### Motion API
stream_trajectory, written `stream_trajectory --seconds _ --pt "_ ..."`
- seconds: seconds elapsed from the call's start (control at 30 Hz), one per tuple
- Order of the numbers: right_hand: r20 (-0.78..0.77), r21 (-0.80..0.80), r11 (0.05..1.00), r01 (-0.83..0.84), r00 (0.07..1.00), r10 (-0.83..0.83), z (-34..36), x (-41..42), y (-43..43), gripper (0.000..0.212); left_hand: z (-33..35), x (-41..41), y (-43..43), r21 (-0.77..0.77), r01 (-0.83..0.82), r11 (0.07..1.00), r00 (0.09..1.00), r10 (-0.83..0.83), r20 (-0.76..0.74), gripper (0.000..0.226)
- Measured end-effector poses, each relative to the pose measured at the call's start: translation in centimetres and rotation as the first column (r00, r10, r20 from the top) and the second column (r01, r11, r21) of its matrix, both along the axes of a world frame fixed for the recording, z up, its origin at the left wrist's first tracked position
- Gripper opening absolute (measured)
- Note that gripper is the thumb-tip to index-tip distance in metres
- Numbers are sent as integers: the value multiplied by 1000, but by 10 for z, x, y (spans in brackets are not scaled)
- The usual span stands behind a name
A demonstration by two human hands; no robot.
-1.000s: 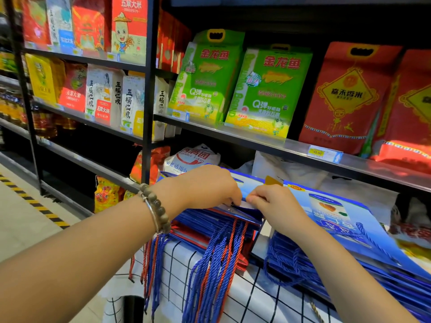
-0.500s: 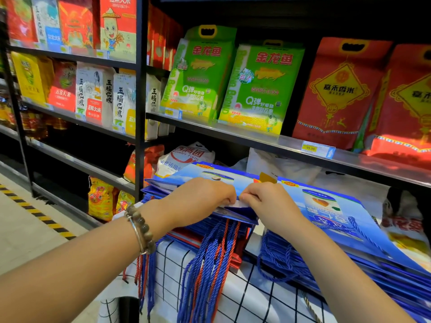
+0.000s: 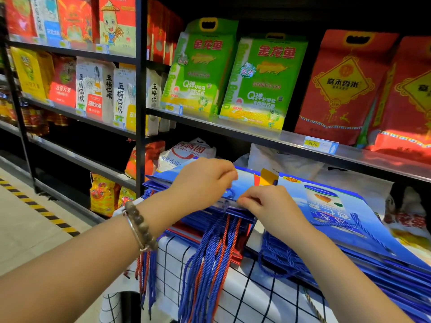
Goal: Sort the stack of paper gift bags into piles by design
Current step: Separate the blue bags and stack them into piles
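The left hand [image 3: 205,180] and right hand [image 3: 268,206] are pinching the near edge of the top bag [image 3: 245,183] on the stack [image 3: 196,223] atop the checked cloth [image 3: 251,292] — tangled cords [image 3: 217,252] may be dragging lower bags off once lifted.

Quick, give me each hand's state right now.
Left hand: curled, gripping the edge of the top blue gift bag.
Right hand: pinching the same bag's edge.

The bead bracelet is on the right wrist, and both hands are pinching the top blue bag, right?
No. The head view shows the bead bracelet on the left wrist, not the right. The left hand and right hand do both pinch the top blue bag.
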State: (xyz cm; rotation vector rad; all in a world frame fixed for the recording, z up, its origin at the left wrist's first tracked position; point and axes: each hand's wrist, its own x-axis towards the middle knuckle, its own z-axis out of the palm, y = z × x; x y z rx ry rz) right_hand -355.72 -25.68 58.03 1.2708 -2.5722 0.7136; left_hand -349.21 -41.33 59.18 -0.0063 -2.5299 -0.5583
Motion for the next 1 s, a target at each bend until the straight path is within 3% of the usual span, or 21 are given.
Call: stream_trajectory --seconds 0.1,0.17,0.23,0.33,0.43,0.57,0.63,0.7,0.77,0.83,0.9,1.0 --pt "-4 -23 1000 13 1000 -13 -1 2 1 20 8 -8 2 -119 -77 990 937 113 331 41" --pt "-47 10 999 32 998 -32 -3 3 1 21 5 -12 5 -73 -61 995 902 87 423 41" --pt "-106 54 998 44 994 -38 -4 4 2 22 5 -15 8 -18 -87 996 903 87 420 39" --pt "-165 95 994 50 986 -34 -2 7 3 24 4 -19 6 -104 -214 971 923 236 305 41" --pt "-189 126 990 57 981 -33 2 9 2 26 1 -22 -2 -62 -310 949 918 316 239 42" --pt "-204 226 974 30 979 17 8 14 7 33 4 -14 -7 -50 -167 985 951 175 256 30" --pt "-305 292 955 57 952 37 9 11 9 32 10 -1 -8 -88 -80 993 966 99 240 23" --pt "-436 282 954 106 899 30 11 10 8 25 13 11 -10 -232 -42 972 969 96 228 34" --pt "-616 214 963 164 788 3 17 9 3 16 15 17 -10 -526 -65 848 973 171 155 46" --pt "-693 20 992 122 717 -74 19 4 0 28 15 16 -8 -702 -154 695 972 236 21 43" --pt "-701 -231 972 -44 700 -135 24 0 -5 25 23 13 -7 -712 -225 666 969 231 -91 38" --pt "-475 -569 817 -97 850 -230 39 5 -12 33 41 11 -18 -516 -326 792 899 90 -430 32"
